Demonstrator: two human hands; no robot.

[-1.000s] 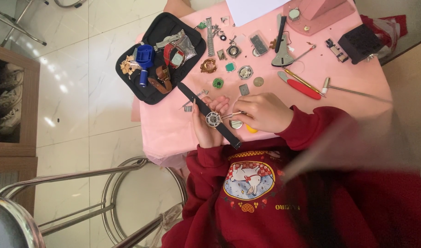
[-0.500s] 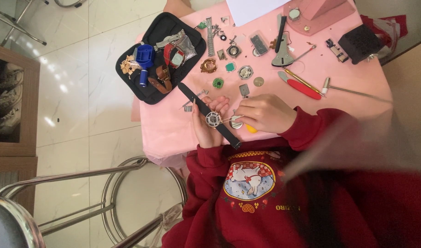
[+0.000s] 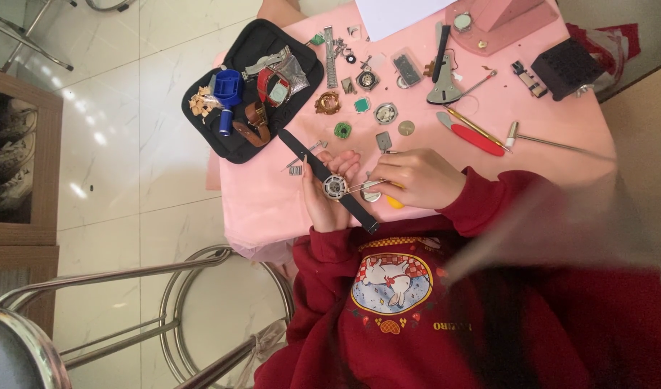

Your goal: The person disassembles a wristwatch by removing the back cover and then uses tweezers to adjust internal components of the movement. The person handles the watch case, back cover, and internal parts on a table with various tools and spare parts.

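Note:
My left hand [image 3: 324, 196] lies palm up at the near edge of the pink table [image 3: 489, 108] and cradles a wristwatch [image 3: 334, 186] with a black strap, its open case back facing up. My right hand [image 3: 417, 177] holds thin tweezers [image 3: 363, 187] whose tips reach into the watch case. A small yellow-handled tool [image 3: 394, 202] and a round metal case back [image 3: 371, 194] lie under my right hand. Both sleeves are dark red.
A black pouch [image 3: 247, 137] at the left holds a blue tool, watches and straps. Watch parts, a red-handled screwdriver [image 3: 474, 137], a small hammer [image 3: 554, 142], a black block [image 3: 566, 68] and a pink stand [image 3: 499, 18] are spread over the table. A metal stool [image 3: 164, 317] stands at lower left.
My right hand has shifted a little with the tweezers at the watch case. The left hand keeps the watch in the same place.

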